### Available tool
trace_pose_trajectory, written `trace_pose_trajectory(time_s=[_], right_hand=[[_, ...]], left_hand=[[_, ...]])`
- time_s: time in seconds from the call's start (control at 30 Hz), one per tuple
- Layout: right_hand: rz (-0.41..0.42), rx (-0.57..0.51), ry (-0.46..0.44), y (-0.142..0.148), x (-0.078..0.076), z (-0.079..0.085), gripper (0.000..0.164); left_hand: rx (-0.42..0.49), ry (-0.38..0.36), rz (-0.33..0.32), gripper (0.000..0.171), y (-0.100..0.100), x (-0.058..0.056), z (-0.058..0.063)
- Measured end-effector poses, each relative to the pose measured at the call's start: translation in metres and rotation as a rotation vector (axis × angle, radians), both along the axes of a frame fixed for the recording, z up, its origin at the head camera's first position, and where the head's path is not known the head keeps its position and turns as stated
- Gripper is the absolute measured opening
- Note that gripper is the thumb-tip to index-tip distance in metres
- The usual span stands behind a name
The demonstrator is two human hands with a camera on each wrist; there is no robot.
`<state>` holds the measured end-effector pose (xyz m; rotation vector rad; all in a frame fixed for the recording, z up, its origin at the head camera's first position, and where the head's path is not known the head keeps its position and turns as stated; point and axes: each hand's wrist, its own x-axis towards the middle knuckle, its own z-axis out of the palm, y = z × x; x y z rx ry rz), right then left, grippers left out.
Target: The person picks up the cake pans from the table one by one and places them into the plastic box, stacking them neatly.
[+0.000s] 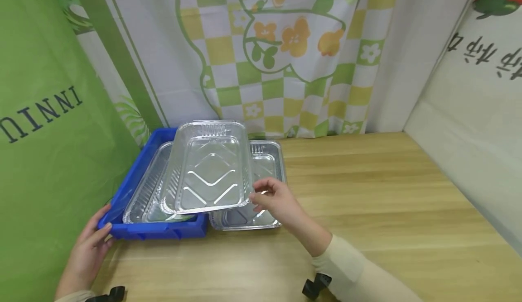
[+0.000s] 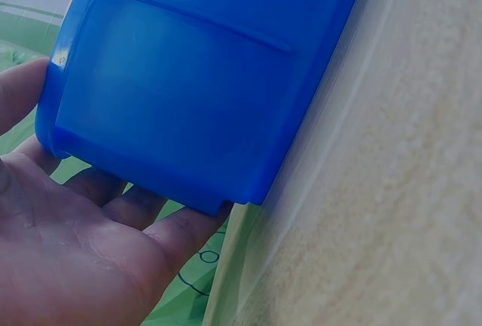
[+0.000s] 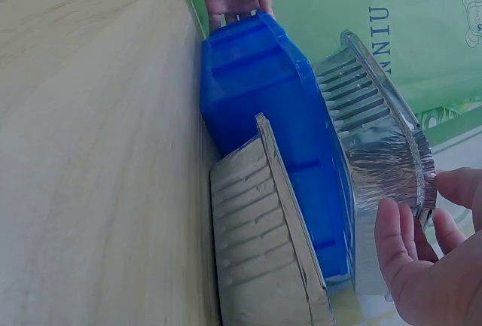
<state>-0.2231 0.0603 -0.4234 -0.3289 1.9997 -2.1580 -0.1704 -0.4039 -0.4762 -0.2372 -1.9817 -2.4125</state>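
My right hand [image 1: 277,203] pinches the near right corner of a silver foil tray [image 1: 210,175], thumb above the rim and fingers below in the right wrist view. This raised tray overlaps the right side of a blue plastic bin [image 1: 159,230] and hides part of it. Inside the bin lies another foil tray [image 1: 140,202], partly covered. A further foil tray [image 1: 267,164] sits on the table against the bin's right side. At the bin's near left corner, my left hand [image 1: 87,252] grips the rim, its fingers along the outer wall [image 2: 181,92].
The wooden table [image 1: 367,202] stretches away to the right. A green printed cloth [image 1: 49,179] hangs close along the left, a patterned curtain [image 1: 265,80] stands behind, and a pale wall [image 1: 469,125] bounds the right side.
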Motion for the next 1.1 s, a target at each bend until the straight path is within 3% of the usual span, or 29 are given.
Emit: trace_pose_trajectory(time_s=[0.47,0.83,0.93,1.1], right_hand=[[0.028,-0.13,-0.042,-0.037,-0.004,0.007,0.034],[-0.046,-0.188,-0.068,-0.073,-0.005,0.014,0.034],[-0.019,-0.167,-0.062,-0.078,-0.004,0.014,0.034],[0.108,-0.078,-0.045,-0.081,0.0,0.018,0.038]], left_hand=[[-0.05,-0.037,0.017,0.055,-0.001,0.005,0.0],[-0.052,0.0,0.021,0.054,0.0,0.008,-0.002],[-0.062,-0.005,0.026,0.054,0.0,0.007,-0.001],[-0.074,-0.017,0.029,0.054,0.0,0.005,0.003]])
